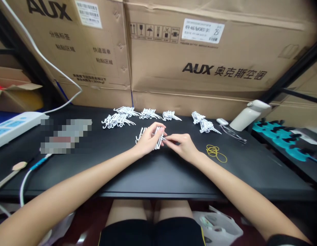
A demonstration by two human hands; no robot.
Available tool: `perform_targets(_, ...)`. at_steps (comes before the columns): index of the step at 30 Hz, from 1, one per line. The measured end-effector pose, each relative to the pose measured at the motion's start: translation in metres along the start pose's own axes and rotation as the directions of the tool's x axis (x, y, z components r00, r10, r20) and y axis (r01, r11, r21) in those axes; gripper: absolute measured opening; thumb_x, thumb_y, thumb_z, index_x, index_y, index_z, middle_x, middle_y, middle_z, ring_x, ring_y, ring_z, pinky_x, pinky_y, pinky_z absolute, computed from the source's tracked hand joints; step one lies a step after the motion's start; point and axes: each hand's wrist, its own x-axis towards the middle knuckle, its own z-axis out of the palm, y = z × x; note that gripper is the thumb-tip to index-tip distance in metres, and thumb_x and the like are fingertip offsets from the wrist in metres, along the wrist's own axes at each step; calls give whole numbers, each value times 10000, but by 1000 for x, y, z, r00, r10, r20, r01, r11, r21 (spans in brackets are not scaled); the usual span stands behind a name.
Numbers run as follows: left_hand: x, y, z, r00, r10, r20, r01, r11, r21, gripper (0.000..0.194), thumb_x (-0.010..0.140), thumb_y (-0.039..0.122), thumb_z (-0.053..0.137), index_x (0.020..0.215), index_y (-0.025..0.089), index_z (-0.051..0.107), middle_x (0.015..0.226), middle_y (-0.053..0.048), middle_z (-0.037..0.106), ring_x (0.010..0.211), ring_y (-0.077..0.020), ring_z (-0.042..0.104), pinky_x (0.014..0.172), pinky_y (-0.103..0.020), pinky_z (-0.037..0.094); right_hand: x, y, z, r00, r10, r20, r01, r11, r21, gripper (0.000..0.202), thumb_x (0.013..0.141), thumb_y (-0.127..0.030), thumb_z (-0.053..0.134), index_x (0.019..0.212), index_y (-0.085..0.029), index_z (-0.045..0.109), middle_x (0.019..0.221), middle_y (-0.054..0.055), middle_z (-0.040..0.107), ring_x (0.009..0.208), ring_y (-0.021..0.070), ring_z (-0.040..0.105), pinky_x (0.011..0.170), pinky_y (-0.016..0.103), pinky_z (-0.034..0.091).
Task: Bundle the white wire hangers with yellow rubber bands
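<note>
My left hand (148, 140) is closed round a small bunch of white hooks (159, 138) over the middle of the black table (153, 174). From the right, my right hand (182, 145) meets the bunch, its thumb and forefinger pinched on the end of a white hook. More loose white hooks show just behind and left of my left hand. Farther back lie several piles of white hooks, among them a left pile (117, 120), a middle pile (171, 115) and a right pile (208, 126).
Yellow rubber bands (216, 153) lie right of my right hand. A white bottle (247, 116), a small white item with a clear loop (222, 121) and teal objects (278, 138) are farther right. At left are a power strip (20, 126) and cables. Cardboard boxes (199, 82) stand behind.
</note>
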Motion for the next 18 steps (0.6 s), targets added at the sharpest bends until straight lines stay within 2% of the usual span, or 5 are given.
perform_targets(7, -1, 8, 0, 999, -23, 50, 25, 999, -44, 337, 896, 461, 442, 1092, 191, 493, 928, -51, 650, 618, -131, 657, 543, -245, 535, 0, 5, -9, 999, -29, -36, 29, 999, -21, 205, 871, -311, 554, 868, -215, 736, 797, 38, 742, 631, 170, 653, 647, 294, 498)
perform_targets(13, -5, 8, -3, 996, 59, 65, -67, 989, 129, 372, 913, 457, 414, 1155, 193, 510, 950, -61, 660, 692, -148, 678, 641, -265, 549, -1, 0, -7, 997, -66, -38, 66, 998, -8, 186, 873, -282, 550, 847, -215, 721, 789, 29, 739, 636, 157, 655, 636, 273, 496)
perform_targets(18, -5, 5, -1, 991, 99, 86, -108, 988, 110, 351, 926, 443, 383, 1125, 186, 515, 948, -53, 631, 686, -130, 652, 640, -257, 537, 0, -3, -4, 995, -87, -45, 86, 996, -26, 158, 862, -230, 553, 797, -188, 691, 722, 25, 707, 582, 124, 605, 599, 243, 474)
